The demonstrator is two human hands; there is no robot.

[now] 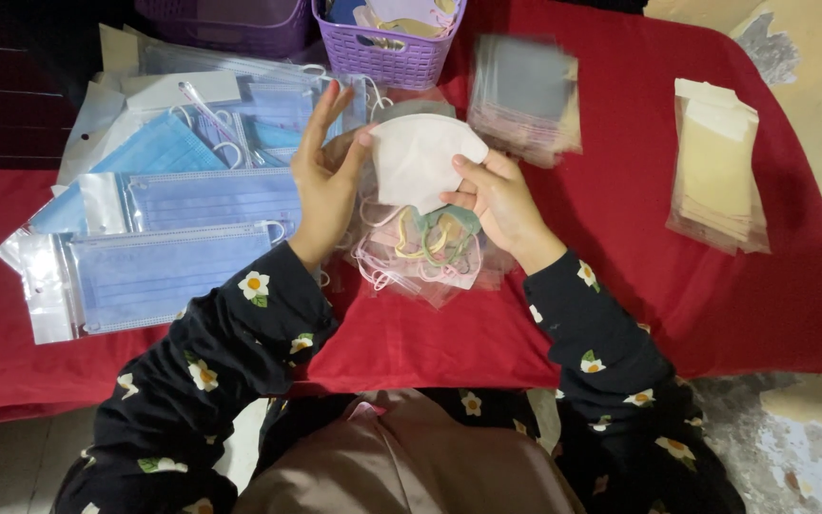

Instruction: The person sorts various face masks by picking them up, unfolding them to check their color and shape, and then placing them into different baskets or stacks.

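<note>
A white folded face mask is held up between both hands above a red cloth-covered table. My left hand pinches its left edge with thumb and fingers, other fingers raised. My right hand grips the mask's lower right edge. Below the hands lies a loose pile of clear bags with pastel masks and ear loops.
Packs of blue flat masks in clear bags cover the left side. A purple basket stands at the back, a stack of grey packets beside it. A stack of beige packets lies at the right.
</note>
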